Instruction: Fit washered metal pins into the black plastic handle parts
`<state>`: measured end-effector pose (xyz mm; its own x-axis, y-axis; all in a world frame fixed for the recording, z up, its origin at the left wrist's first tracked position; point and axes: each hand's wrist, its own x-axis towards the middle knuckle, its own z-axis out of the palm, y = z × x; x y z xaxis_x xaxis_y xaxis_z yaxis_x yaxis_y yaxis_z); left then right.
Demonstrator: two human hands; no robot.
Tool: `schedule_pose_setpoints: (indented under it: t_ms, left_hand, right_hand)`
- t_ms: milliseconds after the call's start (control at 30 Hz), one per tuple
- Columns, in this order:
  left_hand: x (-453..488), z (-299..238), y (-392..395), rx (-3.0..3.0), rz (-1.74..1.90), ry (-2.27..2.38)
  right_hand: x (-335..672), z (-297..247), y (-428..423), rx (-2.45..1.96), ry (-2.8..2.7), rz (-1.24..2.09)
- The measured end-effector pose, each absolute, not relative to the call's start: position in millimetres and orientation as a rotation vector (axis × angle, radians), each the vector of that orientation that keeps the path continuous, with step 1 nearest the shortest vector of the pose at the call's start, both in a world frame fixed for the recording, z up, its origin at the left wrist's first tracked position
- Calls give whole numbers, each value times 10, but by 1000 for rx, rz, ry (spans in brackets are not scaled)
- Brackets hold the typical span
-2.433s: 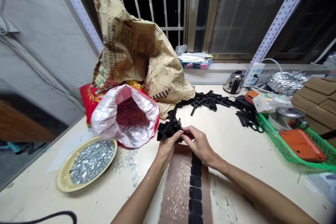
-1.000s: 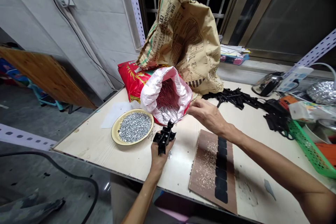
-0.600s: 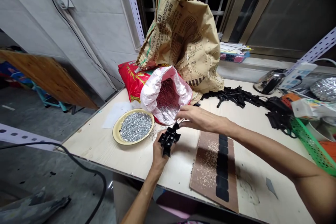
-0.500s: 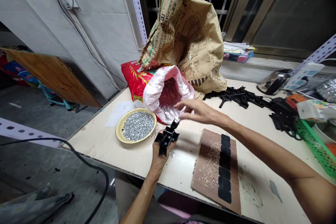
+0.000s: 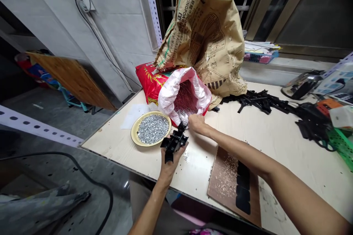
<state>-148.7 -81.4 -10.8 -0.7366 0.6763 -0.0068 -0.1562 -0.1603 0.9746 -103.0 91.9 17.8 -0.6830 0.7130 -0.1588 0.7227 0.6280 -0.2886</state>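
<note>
My left hand (image 5: 168, 165) is closed around a black plastic part (image 5: 174, 142) with several curved cups, held up over the front of the table. My right hand (image 5: 196, 123) is at the lower lip of a white-lined red sack (image 5: 168, 95), its fingers curled in and partly hidden. What it pinches, if anything, cannot be made out. Inside the sack mouth lie many thin metal pins (image 5: 186, 99), silvery near the opening and reddish in its shade. Left of the black part stands a yellow dish (image 5: 133, 136) full of small silvery washers (image 5: 153, 128).
A brown paper sack (image 5: 220, 47) leans behind the red one. Brown board (image 5: 220, 187) bears a row of black pads (image 5: 243, 194). Black plastic parts (image 5: 256, 101) are heaped at the back right, near a glass kettle (image 5: 302, 84) and a green basket (image 5: 340, 145). Loose washers (image 5: 186, 156) lie by my left hand.
My right hand has gone from spread fingers above the black part to curled fingers at the sack's lip. My left hand still holds the part. The view has shifted slightly.
</note>
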Motion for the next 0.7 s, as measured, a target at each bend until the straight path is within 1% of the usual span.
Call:
schedule_pose_setpoints:
  t_ms: [67, 133, 233, 300, 367, 533, 633, 700]
  left_hand:
    - [-1521, -139, -837, 569, 1961, 1518]
    - [-1557, -174, -842, 607, 1977, 1461]
    - [-1585, -209, -800, 719, 1960, 1446]
    - [-1582, -210, -752, 792, 1924, 1468]
    - [-1567, -195, -712, 855, 1886, 1486]
    - [-1542, -137, -678, 990, 1772, 1633]
    - [-1537, -108, -672, 1063, 1735, 1708]
    - [-1524, -92, -675, 1075, 1712, 1678]
  right_hand:
    - [-872, 322, 935, 1314, 2810, -479]
    - [-646, 500, 946, 1226, 2976, -498]
    - [-322, 802, 906, 707, 3417, -565]
    - [-191, 985, 838, 389, 3538, -487]
    - [-145, 1118, 760, 264, 3526, -317]
    - [-241, 1223, 625, 182, 3384, 85]
    - [-313, 1253, 559, 99, 3321, 180]
    - [-333, 1297, 545, 48, 3325, 125]
